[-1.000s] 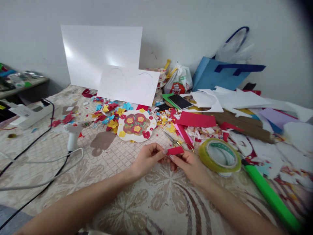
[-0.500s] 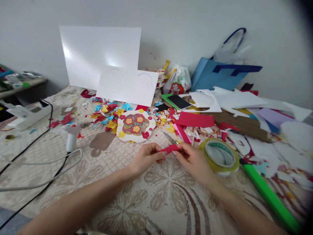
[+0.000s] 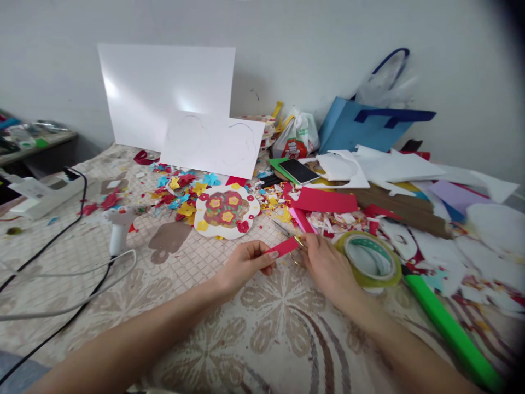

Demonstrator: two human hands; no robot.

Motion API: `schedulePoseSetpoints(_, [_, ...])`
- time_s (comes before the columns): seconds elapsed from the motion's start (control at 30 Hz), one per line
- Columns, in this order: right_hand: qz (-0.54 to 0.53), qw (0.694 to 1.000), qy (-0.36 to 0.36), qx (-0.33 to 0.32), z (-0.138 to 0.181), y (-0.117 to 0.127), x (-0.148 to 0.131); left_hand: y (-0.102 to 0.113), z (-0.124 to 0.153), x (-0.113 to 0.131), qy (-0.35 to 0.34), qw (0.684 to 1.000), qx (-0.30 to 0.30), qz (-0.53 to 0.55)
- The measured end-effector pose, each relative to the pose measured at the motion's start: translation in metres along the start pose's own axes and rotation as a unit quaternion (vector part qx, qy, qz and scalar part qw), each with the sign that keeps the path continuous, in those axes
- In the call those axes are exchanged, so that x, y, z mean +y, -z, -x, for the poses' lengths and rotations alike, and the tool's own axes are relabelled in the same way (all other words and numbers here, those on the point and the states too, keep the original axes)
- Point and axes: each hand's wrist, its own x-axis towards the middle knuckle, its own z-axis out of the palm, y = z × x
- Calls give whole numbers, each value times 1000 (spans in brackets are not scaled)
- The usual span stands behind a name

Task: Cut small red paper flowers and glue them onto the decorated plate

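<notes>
Between the thumb and fingers of my left hand (image 3: 250, 260) is a small strip of red paper (image 3: 284, 248), its free end pointing right. My right hand (image 3: 326, 262) has its fingers closed at the handles of a pair of scissors (image 3: 301, 249). The scissors' blades point away to the upper left, behind the strip, and part of the handles is hidden by my fingers. Just beyond my hands lies a white scalloped card (image 3: 204, 225) decorated with red and yellow paper flowers.
A roll of tape (image 3: 396, 273) and a green-handled tool (image 3: 447, 328) lie right of my right hand. Red paper (image 3: 328, 200), a phone (image 3: 301, 171) and paper scraps lie beyond. At left are a white glue gun (image 3: 118, 235) and cables. White boards (image 3: 172, 82) lean against the wall.
My right hand has let go of the red strip's right end and moved onto the scissors' handles. My left hand stays nearly in place, keeping the strip.
</notes>
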Motion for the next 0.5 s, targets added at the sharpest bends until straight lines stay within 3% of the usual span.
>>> schedulePoseSetpoints(0.07, [-145, 989, -11, 22, 0, -1, 3, -1, 0, 1, 2, 1000, 10, -2])
schedulePoseSetpoints(0.1, [-245, 969, -20, 17, 0, -1, 4, -1, 0, 2, 2, 1000, 14, 0])
schedulePoseSetpoints(0.17, [-462, 886, -43, -22, 0, 1, 3, -2, 0, 3, 3, 1000, 21, 13])
schedulePoseSetpoints(0.23, [-627, 772, -70, -72, 0, 4, 0, -2, 1, 3, 1, 999, 25, 27])
schedulePoseSetpoints(0.27, [-678, 725, -83, -88, 1, 5, -2, -2, 1, 3, 0, 999, 25, 32])
schedulePoseSetpoints(0.33, [-731, 666, -106, -105, 2, 6, -8, -1, 2, 2, -2, 999, 20, 32])
schedulePoseSetpoints(0.5, [-789, 594, -116, -106, 5, 5, -20, -1, 1, -2, 0, 999, 11, 32])
